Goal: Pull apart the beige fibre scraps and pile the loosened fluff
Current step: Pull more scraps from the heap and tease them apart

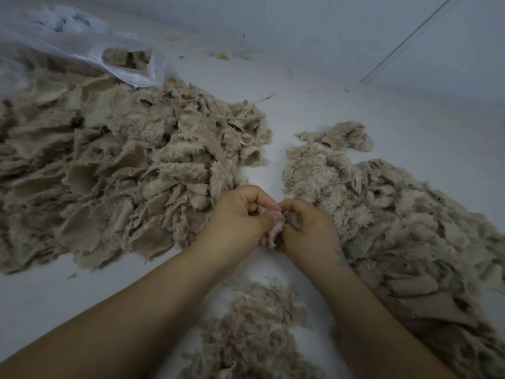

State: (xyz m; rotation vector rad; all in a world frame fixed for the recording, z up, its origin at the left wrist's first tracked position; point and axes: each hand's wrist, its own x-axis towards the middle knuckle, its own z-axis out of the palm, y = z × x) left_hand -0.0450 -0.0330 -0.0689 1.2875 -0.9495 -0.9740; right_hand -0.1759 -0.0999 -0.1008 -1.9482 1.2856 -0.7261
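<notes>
Hands — left hand (pixel 240 214) and right hand (pixel 308 228) — pinch one beige scrap (pixel 276 228) between them; plastic bag (pixel 82 50) at the floor's (pixel 300 105) far-left edge holds more scraps (pixel 128 60).

— Inspector: Sleeves, gloves, jewellery?
— Assistant: None seen. Left hand (pixel 240 214) and right hand (pixel 308 228) bare, both forearms uncovered to the frame's six o'clock edge. Short fingernails.
</notes>
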